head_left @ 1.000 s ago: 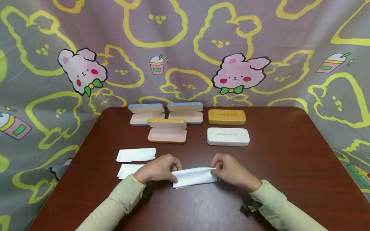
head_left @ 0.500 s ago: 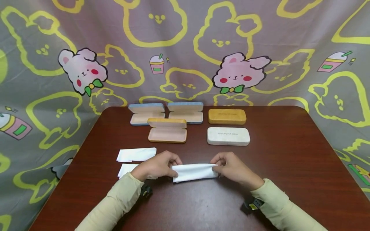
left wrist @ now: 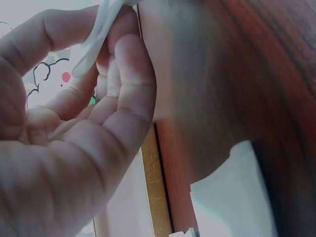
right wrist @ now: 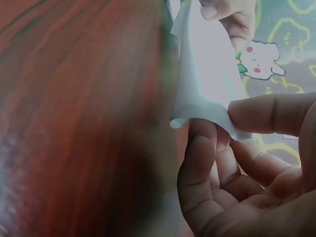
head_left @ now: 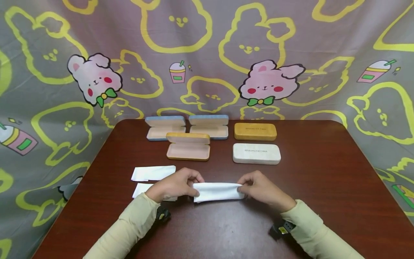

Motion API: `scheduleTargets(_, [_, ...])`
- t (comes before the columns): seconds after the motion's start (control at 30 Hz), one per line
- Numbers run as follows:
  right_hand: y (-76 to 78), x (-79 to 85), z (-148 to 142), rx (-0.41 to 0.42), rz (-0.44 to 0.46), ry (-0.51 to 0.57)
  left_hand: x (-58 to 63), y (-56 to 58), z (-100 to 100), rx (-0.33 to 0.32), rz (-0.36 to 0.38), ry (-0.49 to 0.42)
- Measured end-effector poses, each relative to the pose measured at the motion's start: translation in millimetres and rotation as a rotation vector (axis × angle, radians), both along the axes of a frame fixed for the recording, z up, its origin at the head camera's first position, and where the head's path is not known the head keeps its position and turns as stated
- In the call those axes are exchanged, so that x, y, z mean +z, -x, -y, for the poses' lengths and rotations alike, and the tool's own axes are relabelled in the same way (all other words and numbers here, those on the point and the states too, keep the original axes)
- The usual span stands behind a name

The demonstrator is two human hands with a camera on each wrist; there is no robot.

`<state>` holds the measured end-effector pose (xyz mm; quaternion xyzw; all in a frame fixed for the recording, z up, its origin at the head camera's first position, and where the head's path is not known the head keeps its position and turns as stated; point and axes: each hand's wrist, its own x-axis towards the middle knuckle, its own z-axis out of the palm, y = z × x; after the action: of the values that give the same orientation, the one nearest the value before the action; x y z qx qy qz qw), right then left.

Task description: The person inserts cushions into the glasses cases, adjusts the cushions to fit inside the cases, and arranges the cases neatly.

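Left hand [head_left: 176, 183] and right hand [head_left: 261, 189] pinch one folded cloth [head_left: 219, 191]; two cloths [head_left: 150, 173] lie folded left; three glasses cases [head_left: 188, 151] are open, two closed.

cloth [head_left: 218, 191], lower centre: just plain white
curtain [head_left: 207, 57]: greyish, yellow bunny doodles all over
table [head_left: 307, 169]: reddish-brown, kinda streaky
white case [head_left: 256, 155], right of centre: dark lettering

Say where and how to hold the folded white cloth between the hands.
Pinch the folded white cloth at both short ends: left hand from the left, right hand from the right, thumbs on the near face, fingers behind. It is thin, long and narrow, running side to side, so a single-end grip would probably let it sag.
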<state>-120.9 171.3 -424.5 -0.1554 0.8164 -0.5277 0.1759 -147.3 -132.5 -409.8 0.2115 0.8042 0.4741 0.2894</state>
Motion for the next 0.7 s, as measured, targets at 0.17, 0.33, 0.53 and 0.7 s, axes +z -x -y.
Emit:
scheduleTargets(0.17, [3.1, 6.3, -1, -0.012, 0.010, 0.023, 3.0, 0.7, 2, 0.014, 0.015, -0.038])
scheduleTargets(0.33, [6.7, 11.9, 1, -0.033, 0.027, 0.048, 6.5, 2.0, 3, 0.045, 0.019, -0.079])
scheduleTargets(0.53, [12.1, 18.5, 8, -0.065, 0.040, 0.036, 7.6, 4.7, 9, 0.096, 0.050, -0.145])
scheduleTargets(0.7, [20.1, 21.9, 14, -0.101, 0.064, 0.038, 10.8, 8.7, 13, 0.152, 0.090, -0.183])
